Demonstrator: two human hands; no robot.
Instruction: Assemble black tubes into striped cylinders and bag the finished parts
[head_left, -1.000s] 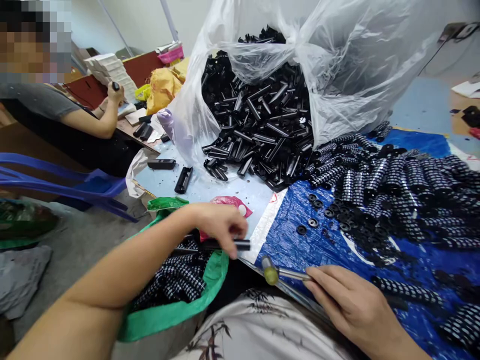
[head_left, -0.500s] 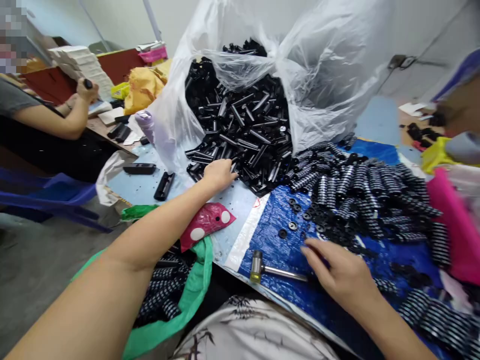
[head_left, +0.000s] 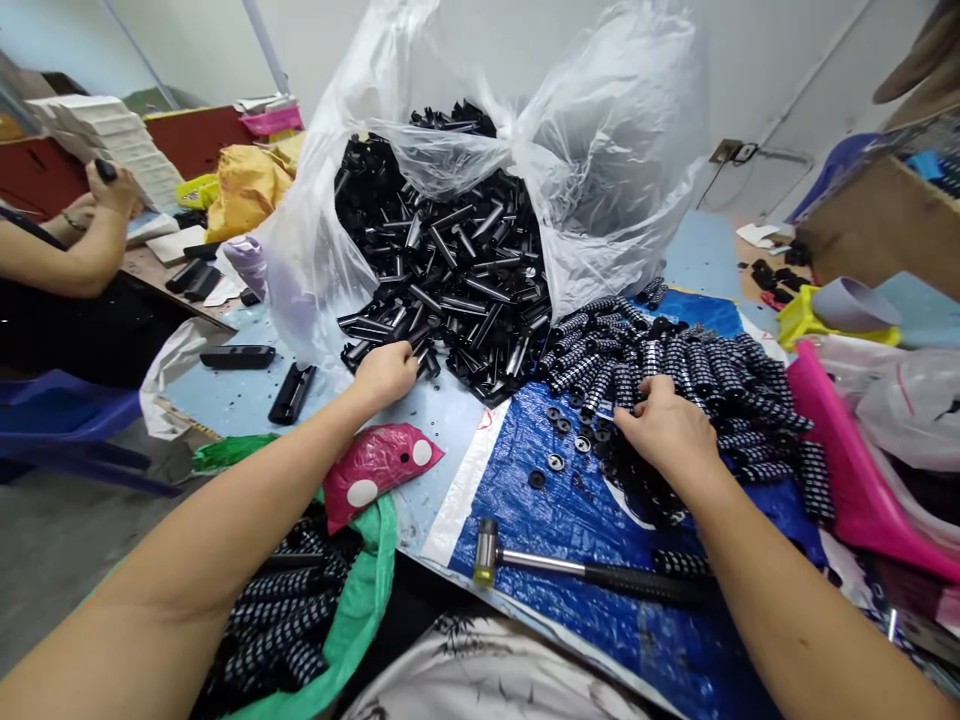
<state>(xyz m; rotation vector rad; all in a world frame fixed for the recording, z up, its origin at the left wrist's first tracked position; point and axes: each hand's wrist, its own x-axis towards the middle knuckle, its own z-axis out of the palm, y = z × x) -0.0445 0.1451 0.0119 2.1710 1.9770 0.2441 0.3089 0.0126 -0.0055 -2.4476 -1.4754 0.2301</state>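
My left hand (head_left: 386, 373) is closed at the front edge of a heap of shiny black plastic tube-like parts (head_left: 480, 285), which spill from a clear plastic bag (head_left: 600, 170). Its fingertips are turned away, so whatever they hold is hidden. My right hand (head_left: 670, 428) reaches into a pile of black cylinders dotted with rows of pale spots (head_left: 701, 365). The thumb and fingers are curled together there; what is between them cannot be made out. Small round black caps (head_left: 555, 462) lie left of that hand. Below it rests a two-faced mallet (head_left: 540, 563) with a black grip.
A blue sheet (head_left: 517, 500) covers the table's right part. A pink polka-dot pouch (head_left: 382, 465) lies beside a green-rimmed bag (head_left: 375, 580) of dotted cylinders. A pink bin (head_left: 855, 480) stands right. At far left a co-worker's hand (head_left: 112, 190) holds a black object.
My right hand has moved up from beside the mallet to the cylinder pile, uncovering the mallet's grip. My left hand stays at the black parts. The view has swung right.
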